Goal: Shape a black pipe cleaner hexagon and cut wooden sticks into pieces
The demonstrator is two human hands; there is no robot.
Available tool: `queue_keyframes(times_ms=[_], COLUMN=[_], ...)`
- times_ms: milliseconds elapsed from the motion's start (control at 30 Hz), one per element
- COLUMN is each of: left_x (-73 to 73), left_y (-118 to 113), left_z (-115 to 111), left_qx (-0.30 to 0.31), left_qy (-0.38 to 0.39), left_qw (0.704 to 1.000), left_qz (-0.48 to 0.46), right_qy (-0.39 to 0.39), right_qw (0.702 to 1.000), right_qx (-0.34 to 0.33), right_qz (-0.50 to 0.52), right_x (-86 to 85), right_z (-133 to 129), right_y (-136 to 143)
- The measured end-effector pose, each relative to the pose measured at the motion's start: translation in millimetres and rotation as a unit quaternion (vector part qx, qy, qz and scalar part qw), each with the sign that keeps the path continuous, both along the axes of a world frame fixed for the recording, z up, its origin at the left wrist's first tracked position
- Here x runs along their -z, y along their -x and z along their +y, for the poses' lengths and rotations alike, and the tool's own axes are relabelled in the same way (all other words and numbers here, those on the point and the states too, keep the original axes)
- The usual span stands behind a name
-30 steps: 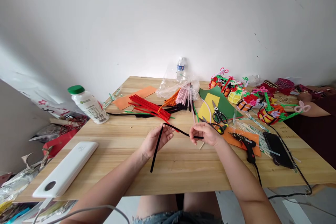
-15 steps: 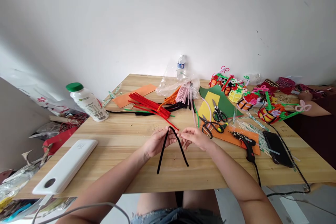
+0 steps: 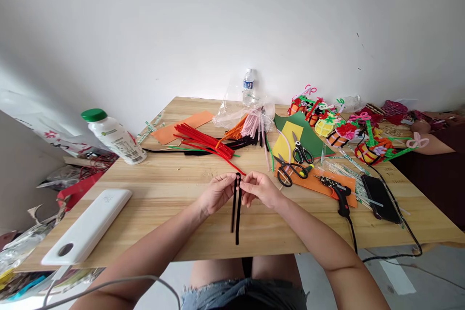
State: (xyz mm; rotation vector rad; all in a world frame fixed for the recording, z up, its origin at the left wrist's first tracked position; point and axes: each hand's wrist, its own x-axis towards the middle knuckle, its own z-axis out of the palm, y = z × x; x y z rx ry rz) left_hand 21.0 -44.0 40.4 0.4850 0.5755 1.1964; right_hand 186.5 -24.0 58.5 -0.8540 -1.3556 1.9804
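Observation:
A black pipe cleaner (image 3: 238, 218), folded double, hangs between my hands over the front of the table, its bend at the top and its two legs nearly parallel. My left hand (image 3: 220, 193) pinches it near the bend from the left. From the other side, the fingers of my right hand (image 3: 259, 189) close on it just below the bend. Just beyond lies a bundle of red pipe cleaners (image 3: 205, 140), one stem reaching toward my fingertips. Orange (image 3: 236, 130) and pink pipe cleaners (image 3: 251, 123) sit behind it.
Scissors (image 3: 290, 172), a hot glue gun (image 3: 339, 193) and a phone (image 3: 379, 198) lie to the right. Pipe-cleaner flower baskets (image 3: 341, 138) stand behind them. On the left are a white power bank (image 3: 87, 225) and a green-capped bottle (image 3: 114, 138). Another person's arm (image 3: 432, 147) rests at far right.
The black pipe cleaner's legs have come together from a wide inverted V into a narrow fold. My right hand has moved left, closer to my left hand.

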Motion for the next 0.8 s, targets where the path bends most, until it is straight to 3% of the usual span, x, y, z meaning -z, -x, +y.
queue_keyframes(times_ms=[200, 433, 600, 800], left_x=[0.7, -2.5, -6.7, -15.0], left_y=[2.2, 4.6, 9.5, 23.6], left_z=[2.0, 3.0, 7.9, 19.7], left_qx=[-0.009, -0.072, -0.116, -0.188], left_qy=[-0.001, -0.007, -0.006, 0.0], left_qw=[1.0, 0.997, 0.993, 0.982], left_qz=[-0.001, 0.003, -0.004, -0.018], right_qy=[-0.016, 0.051, 0.131, 0.148], right_qw=[0.998, 0.996, 0.985, 0.98], right_qx=[0.049, -0.067, -0.11, -0.131], right_qz=[-0.043, -0.032, 0.004, -0.001], right_x=[3.7, 6.9, 7.8, 4.4], right_z=[2.5, 1.7, 2.5, 2.8], right_y=[2.2, -2.9, -4.4, -6.0])
